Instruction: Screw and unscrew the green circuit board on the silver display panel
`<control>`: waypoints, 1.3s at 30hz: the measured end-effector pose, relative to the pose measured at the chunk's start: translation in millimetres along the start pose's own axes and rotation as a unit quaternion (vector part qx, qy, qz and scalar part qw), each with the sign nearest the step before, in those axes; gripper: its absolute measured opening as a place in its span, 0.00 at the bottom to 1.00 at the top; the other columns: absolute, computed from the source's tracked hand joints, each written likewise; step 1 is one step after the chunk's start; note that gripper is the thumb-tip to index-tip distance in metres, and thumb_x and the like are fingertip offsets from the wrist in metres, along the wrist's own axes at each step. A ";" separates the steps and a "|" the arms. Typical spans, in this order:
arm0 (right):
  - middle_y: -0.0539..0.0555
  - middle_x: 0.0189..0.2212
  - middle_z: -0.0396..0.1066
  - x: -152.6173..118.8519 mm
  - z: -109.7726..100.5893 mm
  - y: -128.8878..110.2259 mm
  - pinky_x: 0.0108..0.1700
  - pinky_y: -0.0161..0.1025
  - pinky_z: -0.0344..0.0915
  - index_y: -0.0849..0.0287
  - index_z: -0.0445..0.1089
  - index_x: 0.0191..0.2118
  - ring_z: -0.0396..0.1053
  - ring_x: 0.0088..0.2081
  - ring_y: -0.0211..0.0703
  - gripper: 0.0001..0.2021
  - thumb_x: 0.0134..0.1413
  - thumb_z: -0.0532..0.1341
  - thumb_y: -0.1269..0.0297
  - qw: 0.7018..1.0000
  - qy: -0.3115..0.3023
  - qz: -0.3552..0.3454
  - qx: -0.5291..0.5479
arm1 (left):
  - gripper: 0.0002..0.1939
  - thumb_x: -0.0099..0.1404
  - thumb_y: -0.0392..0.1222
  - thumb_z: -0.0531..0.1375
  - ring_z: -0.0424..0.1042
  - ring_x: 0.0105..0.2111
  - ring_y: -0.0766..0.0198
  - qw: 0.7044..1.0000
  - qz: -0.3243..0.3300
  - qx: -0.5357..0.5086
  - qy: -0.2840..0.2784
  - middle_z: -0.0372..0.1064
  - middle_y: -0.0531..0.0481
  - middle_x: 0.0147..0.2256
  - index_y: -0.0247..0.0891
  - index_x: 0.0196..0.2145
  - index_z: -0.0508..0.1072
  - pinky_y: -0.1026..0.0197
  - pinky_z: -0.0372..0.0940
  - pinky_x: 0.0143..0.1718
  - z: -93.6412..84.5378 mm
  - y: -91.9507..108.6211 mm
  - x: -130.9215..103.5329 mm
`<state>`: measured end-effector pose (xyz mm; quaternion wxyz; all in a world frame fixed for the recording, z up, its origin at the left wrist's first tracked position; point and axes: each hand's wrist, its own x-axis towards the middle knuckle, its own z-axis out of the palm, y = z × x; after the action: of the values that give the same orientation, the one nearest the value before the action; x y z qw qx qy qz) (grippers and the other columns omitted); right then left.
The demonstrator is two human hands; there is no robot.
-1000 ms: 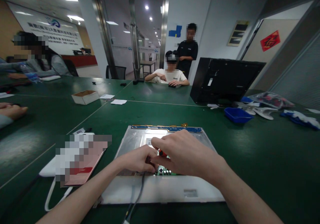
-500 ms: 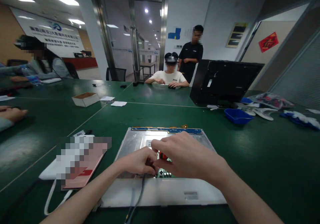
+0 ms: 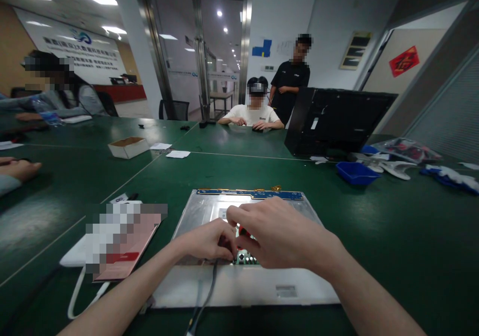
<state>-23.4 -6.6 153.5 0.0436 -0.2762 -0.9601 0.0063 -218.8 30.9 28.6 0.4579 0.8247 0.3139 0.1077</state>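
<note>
2 bare hands are working close together over a flat panel (image 3: 194,213) in the head view. The right hand (image 3: 286,233) is reaching in from the right, its forefinger and thumb curling round a red piece (image 3: 242,230), apparently gripping it; its long axis is hiding among the fingers. The left hand (image 3: 209,238) is bending its thumb and forefinger close together beside the visible left end of a green circuit board (image 3: 247,258); whether they are pinching anything, I cannot tell. The red piece is lying just right of the left fingertips, inside the right grasp, so the right hand is sitting nearer. The board is showing on the wearer's side of it. 1 dark cable (image 3: 213,282) is running from beneath the left hand towards the panel's near edge.
</note>
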 end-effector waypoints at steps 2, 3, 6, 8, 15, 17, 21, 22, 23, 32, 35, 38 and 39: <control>0.51 0.29 0.72 1.3 2.3 0.6 0.25 0.37 0.44 0.57 0.62 0.38 0.65 0.27 0.39 0.05 0.58 0.53 0.63 1.000 0.007 0.018 -0.016 | 0.04 0.53 0.32 0.63 0.69 0.29 0.64 1.000 0.019 -0.003 0.000 0.71 0.52 0.27 0.35 0.30 0.75 0.66 0.64 0.30 -0.7 -1.6 0.3; 0.51 0.29 0.72 1.4 3.2 0.8 0.25 0.37 0.44 0.57 0.62 0.37 0.65 0.27 0.39 0.05 0.58 0.53 0.62 0.999 0.010 0.023 -0.022 | 0.04 0.53 0.32 0.63 0.69 0.30 0.64 1.000 0.024 -0.005 0.001 0.71 0.52 0.28 0.35 0.29 0.75 0.65 0.64 0.32 -0.9 -2.4 0.4; 0.51 0.30 0.71 0.2 3.8 0.9 0.25 0.37 0.44 0.57 0.62 0.36 0.64 0.28 0.39 0.06 0.57 0.54 0.61 1.000 0.011 0.008 -0.019 | 0.03 0.54 0.34 0.63 0.69 0.29 0.63 1.000 0.013 0.003 -0.001 0.71 0.50 0.28 0.34 0.29 0.74 0.64 0.63 0.31 -0.7 -3.9 0.1; 0.51 0.31 0.70 -1.0 2.7 0.9 0.24 0.36 0.45 0.57 0.60 0.35 0.63 0.27 0.38 0.05 0.54 0.55 0.63 1.000 0.009 -0.014 -0.002 | 0.03 0.54 0.35 0.63 0.69 0.28 0.63 1.000 -0.003 0.009 0.003 0.71 0.50 0.28 0.33 0.29 0.75 0.65 0.62 0.29 0.1 -4.1 -0.2; 0.50 0.30 0.70 1.7 4.5 2.0 0.24 0.37 0.43 0.57 0.60 0.35 0.62 0.26 0.38 0.03 0.56 0.53 0.64 1.000 0.023 -0.010 -0.006 | 0.05 0.53 0.33 0.63 0.69 0.28 0.64 1.000 0.000 -0.002 0.008 0.72 0.52 0.27 0.35 0.30 0.76 0.66 0.63 0.29 2.0 -6.5 0.4; 0.50 0.28 0.71 2.5 5.9 1.9 0.24 0.37 0.42 0.57 0.61 0.36 0.62 0.26 0.38 0.04 0.58 0.53 0.63 0.999 0.027 0.010 -0.020 | 0.04 0.53 0.32 0.63 0.70 0.29 0.63 1.000 0.018 -0.004 0.009 0.72 0.51 0.28 0.35 0.29 0.75 0.66 0.63 0.31 1.6 -8.3 1.0; 0.51 0.30 0.70 1.2 4.7 0.7 0.24 0.37 0.44 0.57 0.61 0.37 0.63 0.27 0.39 0.05 0.56 0.54 0.62 1.000 0.018 0.000 -0.018 | 0.04 0.53 0.33 0.63 0.70 0.28 0.64 1.000 0.020 0.002 0.011 0.72 0.50 0.28 0.33 0.29 0.75 0.66 0.63 0.29 1.5 -8.8 0.7; 0.52 0.31 0.70 0.7 3.8 0.3 0.24 0.37 0.45 0.57 0.61 0.37 0.63 0.28 0.39 0.06 0.54 0.55 0.63 1.000 0.015 -0.010 -0.012 | 0.04 0.53 0.33 0.63 0.70 0.28 0.64 1.000 0.015 0.003 0.013 0.72 0.50 0.28 0.33 0.30 0.75 0.67 0.63 0.29 1.7 -8.2 0.3; 0.52 0.32 0.69 0.3 2.9 0.0 0.24 0.37 0.46 0.58 0.60 0.37 0.62 0.28 0.39 0.06 0.53 0.56 0.63 1.000 0.011 -0.019 -0.007 | 0.04 0.53 0.33 0.63 0.70 0.28 0.64 1.000 0.008 0.001 0.016 0.72 0.50 0.28 0.33 0.30 0.76 0.67 0.63 0.29 2.1 -7.4 -0.1; 0.51 0.30 0.71 3.1 4.2 1.5 0.25 0.37 0.45 0.57 0.62 0.37 0.65 0.28 0.40 0.06 0.58 0.54 0.61 0.999 0.019 0.018 -0.021 | 0.04 0.53 0.31 0.63 0.69 0.28 0.65 1.000 0.028 0.007 -0.004 0.72 0.52 0.27 0.35 0.29 0.76 0.66 0.63 0.31 0.2 -7.2 1.0; 0.51 0.32 0.70 1.3 3.5 1.1 0.25 0.37 0.45 0.57 0.62 0.37 0.64 0.29 0.39 0.05 0.55 0.55 0.62 1.000 0.018 -0.009 -0.011 | 0.02 0.54 0.33 0.63 0.69 0.28 0.65 1.000 0.027 0.011 0.004 0.72 0.52 0.27 0.35 0.29 0.75 0.66 0.63 0.29 -0.3 -6.9 0.6; 0.51 0.32 0.69 0.4 2.7 0.3 0.24 0.36 0.46 0.57 0.60 0.36 0.62 0.28 0.37 0.06 0.51 0.57 0.65 0.999 0.018 -0.036 0.008 | 0.03 0.54 0.34 0.64 0.70 0.30 0.63 1.000 0.013 0.008 0.017 0.73 0.51 0.28 0.35 0.29 0.75 0.66 0.63 0.30 1.0 -6.5 -0.5; 0.50 0.32 0.69 0.7 2.8 0.2 0.24 0.36 0.45 0.57 0.60 0.36 0.61 0.27 0.37 0.06 0.50 0.56 0.66 0.999 0.017 -0.037 0.011 | 0.03 0.54 0.34 0.64 0.70 0.30 0.63 1.000 0.006 0.007 0.019 0.73 0.51 0.29 0.35 0.30 0.75 0.66 0.64 0.30 1.4 -6.6 -0.7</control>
<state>-24.1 -6.0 150.7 0.0633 -0.2400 -0.9687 0.0101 -221.4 32.0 22.4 0.4454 0.8277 0.3180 0.1243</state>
